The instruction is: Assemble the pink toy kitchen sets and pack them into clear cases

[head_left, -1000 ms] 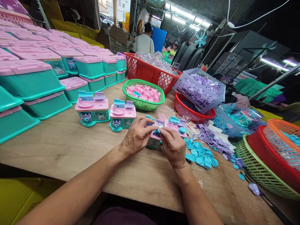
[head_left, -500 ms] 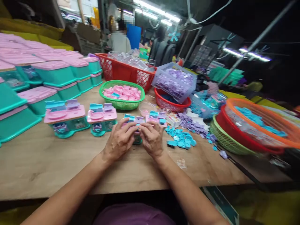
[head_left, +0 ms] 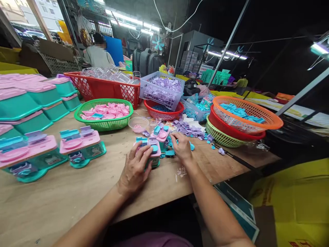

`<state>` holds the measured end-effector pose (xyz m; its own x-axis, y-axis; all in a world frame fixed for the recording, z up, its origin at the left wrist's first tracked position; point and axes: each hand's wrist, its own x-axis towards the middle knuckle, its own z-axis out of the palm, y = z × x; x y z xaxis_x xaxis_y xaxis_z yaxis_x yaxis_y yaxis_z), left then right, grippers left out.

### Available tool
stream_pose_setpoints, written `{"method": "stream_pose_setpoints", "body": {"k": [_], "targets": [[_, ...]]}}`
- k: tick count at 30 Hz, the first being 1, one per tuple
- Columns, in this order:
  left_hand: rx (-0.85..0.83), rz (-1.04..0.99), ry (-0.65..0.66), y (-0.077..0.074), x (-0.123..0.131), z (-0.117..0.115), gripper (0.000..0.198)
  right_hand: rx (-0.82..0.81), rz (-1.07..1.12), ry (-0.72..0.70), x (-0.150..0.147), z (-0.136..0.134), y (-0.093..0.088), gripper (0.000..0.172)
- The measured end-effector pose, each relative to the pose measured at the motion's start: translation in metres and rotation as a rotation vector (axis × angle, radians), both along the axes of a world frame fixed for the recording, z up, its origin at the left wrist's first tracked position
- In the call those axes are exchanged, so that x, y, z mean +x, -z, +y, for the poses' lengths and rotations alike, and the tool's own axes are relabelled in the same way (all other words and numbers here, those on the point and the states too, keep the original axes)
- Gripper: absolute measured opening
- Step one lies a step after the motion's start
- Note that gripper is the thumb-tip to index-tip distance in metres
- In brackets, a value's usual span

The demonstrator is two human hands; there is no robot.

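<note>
My left hand (head_left: 136,168) rests over a small toy kitchen box (head_left: 155,161) with a pink top and teal base, its fingers curled around it. Purple and blue pieces stand on that top. My right hand (head_left: 182,146) is just right of a second toy box (head_left: 162,134), at a pile of small blue plastic pieces (head_left: 170,153). Its thumb and index finger are pinched together; whatever is between them is too small to make out. Two finished-looking toy boxes, one of them a pink-topped toy box (head_left: 88,144), stand to the left.
Stacked teal boxes (head_left: 22,104) fill the left side. Behind stand a green basket (head_left: 102,126) of pink pieces, a red basket (head_left: 108,91) and a lilac crate (head_left: 161,91). Purple pieces (head_left: 189,129) lie scattered near an orange basket (head_left: 269,121) at right. A person (head_left: 99,55) sits beyond.
My right hand has left the toy box and moved right to the blue pieces. My left hand stays on the box. The view has turned to the right.
</note>
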<state>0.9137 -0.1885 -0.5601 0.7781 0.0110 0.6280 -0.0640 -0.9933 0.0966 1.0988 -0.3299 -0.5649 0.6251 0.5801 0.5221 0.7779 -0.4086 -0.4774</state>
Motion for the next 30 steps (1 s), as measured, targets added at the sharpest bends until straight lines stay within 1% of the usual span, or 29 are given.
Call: {"method": "stream_pose_setpoints", "body": {"k": [1,2,3,4,6,8,10,13,15,17,19,20,22,24,26,27,30], "targets": [[0.012,0.001,0.005,0.0,0.004,0.0,0.047,-0.146,-0.004,0.03,0.013,-0.011,0.003,0.02],[0.024,0.003,0.007,0.001,0.007,0.002,0.047,-0.284,-0.012,0.028,0.024,-0.019,0.007,0.017],[0.037,0.004,0.006,0.001,0.01,0.005,0.047,-0.394,-0.02,0.002,0.033,-0.026,0.01,0.017],[0.051,0.006,0.004,0.001,0.013,0.009,0.046,-0.464,-0.026,-0.029,0.039,-0.03,0.012,0.018],[0.079,0.011,-0.013,0.0,0.015,0.014,0.046,-0.518,-0.024,-0.064,0.045,-0.035,0.015,0.017],[0.106,0.018,-0.034,-0.001,0.014,0.015,0.046,-0.553,-0.02,-0.069,0.048,-0.036,0.015,0.013],[0.128,0.012,-0.054,-0.004,0.01,0.01,0.048,-0.57,-0.012,-0.069,0.049,-0.038,0.013,0.012],[0.148,-0.05,-0.057,-0.011,0.006,-0.004,0.052,-0.552,-0.03,-0.093,0.049,-0.044,0.012,0.014],[0.178,-0.073,0.009,-0.016,0.009,-0.018,0.05,-0.518,-0.062,-0.125,0.047,-0.047,0.014,0.012],[0.231,0.003,0.104,-0.02,0.016,-0.035,0.041,-0.502,-0.077,-0.154,0.043,-0.049,0.018,0.008],[0.28,0.179,0.142,-0.021,0.03,-0.056,0.03,-0.514,-0.08,-0.173,0.04,-0.051,0.024,0.006],[0.299,0.288,0.125,-0.019,0.038,-0.066,0.027,-0.521,-0.087,-0.181,0.04,-0.052,0.028,0.006],[0.331,0.49,0.037,-0.011,0.057,-0.083,0.024,-0.523,-0.11,-0.196,0.043,-0.054,0.037,0.005],[0.373,0.642,-0.124,0.003,0.076,-0.094,0.028,-0.518,-0.134,-0.22,0.05,-0.053,0.046,0.003],[0.361,0.704,-0.206,0.015,0.09,-0.098,0.029,-0.492,-0.152,-0.243,0.057,-0.052,0.053,0.003],[0.346,0.71,-0.222,0.02,0.094,-0.099,0.029,-0.467,-0.158,-0.251,0.059,-0.051,0.056,0.004],[0.3,0.682,-0.223,0.026,0.099,-0.101,0.028,-0.326,-0.139,-0.281,0.061,-0.049,0.055,0.007]]}}
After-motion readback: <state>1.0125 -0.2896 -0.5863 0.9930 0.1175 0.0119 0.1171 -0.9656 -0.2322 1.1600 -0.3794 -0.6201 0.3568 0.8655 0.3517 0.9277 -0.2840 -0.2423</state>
